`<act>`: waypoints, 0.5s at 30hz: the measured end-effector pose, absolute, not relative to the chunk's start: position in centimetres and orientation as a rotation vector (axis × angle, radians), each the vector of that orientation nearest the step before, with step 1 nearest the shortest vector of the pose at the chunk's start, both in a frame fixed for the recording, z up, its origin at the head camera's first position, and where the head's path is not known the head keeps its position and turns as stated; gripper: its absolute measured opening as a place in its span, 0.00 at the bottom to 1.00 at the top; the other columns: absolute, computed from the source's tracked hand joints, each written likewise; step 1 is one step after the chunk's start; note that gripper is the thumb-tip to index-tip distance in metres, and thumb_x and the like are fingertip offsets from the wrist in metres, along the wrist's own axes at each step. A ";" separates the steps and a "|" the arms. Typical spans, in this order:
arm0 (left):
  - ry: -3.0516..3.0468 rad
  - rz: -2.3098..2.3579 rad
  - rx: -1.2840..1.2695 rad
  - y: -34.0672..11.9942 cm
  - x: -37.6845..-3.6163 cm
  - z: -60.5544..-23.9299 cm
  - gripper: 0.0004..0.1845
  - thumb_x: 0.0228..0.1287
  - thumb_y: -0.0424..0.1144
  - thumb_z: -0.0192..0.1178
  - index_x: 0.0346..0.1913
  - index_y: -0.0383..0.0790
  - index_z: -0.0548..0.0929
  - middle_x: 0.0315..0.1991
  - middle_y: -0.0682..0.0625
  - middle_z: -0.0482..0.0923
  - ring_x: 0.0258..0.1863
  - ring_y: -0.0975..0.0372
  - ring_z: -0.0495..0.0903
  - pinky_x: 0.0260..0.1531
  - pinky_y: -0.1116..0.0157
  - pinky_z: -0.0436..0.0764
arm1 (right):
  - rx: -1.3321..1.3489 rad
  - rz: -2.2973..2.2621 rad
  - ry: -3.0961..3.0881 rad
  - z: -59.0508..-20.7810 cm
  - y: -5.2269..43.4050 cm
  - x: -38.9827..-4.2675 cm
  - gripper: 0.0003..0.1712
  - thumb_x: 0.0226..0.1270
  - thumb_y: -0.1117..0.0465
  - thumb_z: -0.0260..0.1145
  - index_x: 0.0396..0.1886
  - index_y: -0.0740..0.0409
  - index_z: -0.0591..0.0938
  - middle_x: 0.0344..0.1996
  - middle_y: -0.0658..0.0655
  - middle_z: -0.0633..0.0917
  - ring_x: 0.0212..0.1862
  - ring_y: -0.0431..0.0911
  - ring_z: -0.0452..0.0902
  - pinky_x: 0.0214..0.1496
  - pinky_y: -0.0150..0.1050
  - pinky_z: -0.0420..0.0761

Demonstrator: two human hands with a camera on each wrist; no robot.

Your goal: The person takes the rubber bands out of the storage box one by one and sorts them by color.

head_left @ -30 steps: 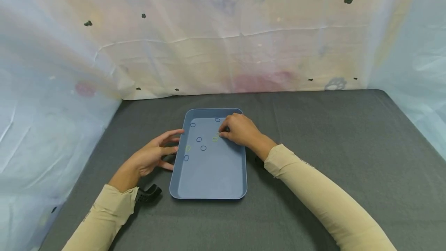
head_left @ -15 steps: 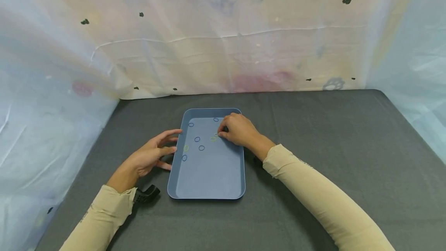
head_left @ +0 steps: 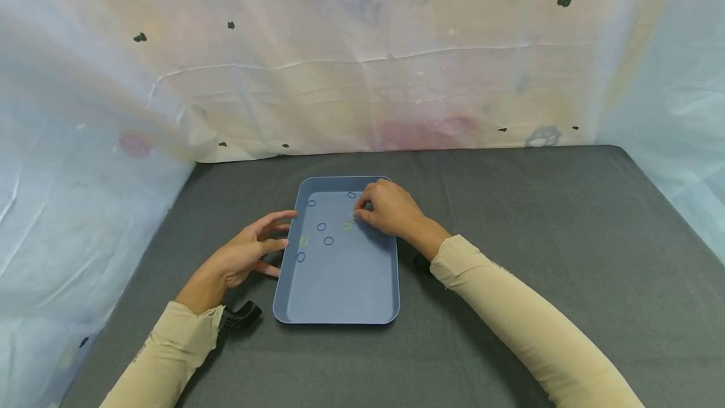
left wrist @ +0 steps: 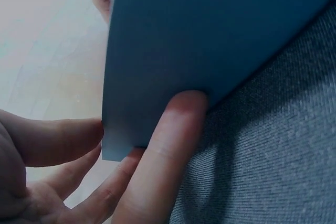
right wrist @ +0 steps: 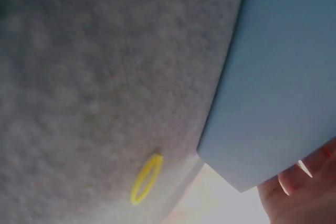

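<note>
A blue tray is steadied at its left wall by the left hand; a yellowish band is pinched inside it by the right hand; small blue bands are scattered nearby.

Left hand open, fingers spread; right hand curled, fingertips pinched together

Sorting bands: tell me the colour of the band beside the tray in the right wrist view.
Yellow band, clearest in the right wrist view.

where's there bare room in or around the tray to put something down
The near half of the tray is bare. Open mat lies right of the right hand and along the tray's near edge. The far half is crowded with rubber bands; the left hand blocks the left rim.
</note>
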State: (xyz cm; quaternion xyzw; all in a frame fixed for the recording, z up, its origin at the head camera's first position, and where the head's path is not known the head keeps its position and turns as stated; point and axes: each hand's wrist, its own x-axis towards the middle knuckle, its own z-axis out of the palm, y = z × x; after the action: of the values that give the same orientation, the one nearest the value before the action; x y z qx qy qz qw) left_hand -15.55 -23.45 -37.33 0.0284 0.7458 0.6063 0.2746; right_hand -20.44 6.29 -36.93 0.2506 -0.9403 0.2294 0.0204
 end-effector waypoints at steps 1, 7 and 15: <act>2.008 1.628 0.079 -23.4 -15.6 -37.3 0.34 0.75 0.34 0.54 0.78 0.51 0.56 0.78 0.37 0.47 0.65 0.43 0.68 0.41 0.46 0.87 | 0.776 0.714 -2.908 -36.8 6.3 -20.4 0.06 0.65 0.55 0.72 0.37 0.48 0.91 0.41 0.49 0.89 0.50 0.47 0.79 0.49 0.43 0.81; 2.016 1.626 0.081 -23.5 -15.7 -37.4 0.34 0.75 0.33 0.53 0.78 0.52 0.56 0.78 0.36 0.47 0.65 0.42 0.68 0.41 0.46 0.87 | 0.780 0.714 -2.886 -36.4 6.5 -19.9 0.05 0.66 0.55 0.71 0.37 0.48 0.91 0.41 0.48 0.89 0.51 0.46 0.79 0.50 0.42 0.81; 2.021 1.622 0.091 -23.7 -15.6 -37.5 0.34 0.75 0.33 0.54 0.78 0.51 0.56 0.78 0.36 0.47 0.65 0.43 0.69 0.41 0.46 0.87 | 0.773 0.809 -2.865 -35.4 8.3 -18.9 0.05 0.66 0.55 0.71 0.37 0.46 0.91 0.40 0.46 0.89 0.50 0.46 0.80 0.51 0.43 0.80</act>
State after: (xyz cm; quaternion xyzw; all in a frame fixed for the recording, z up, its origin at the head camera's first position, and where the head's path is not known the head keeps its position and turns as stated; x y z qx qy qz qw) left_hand -15.63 -23.70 -37.47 0.0336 0.7503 0.6022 0.2709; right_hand -18.89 8.30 -35.43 0.2511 -0.9310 0.2628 0.0331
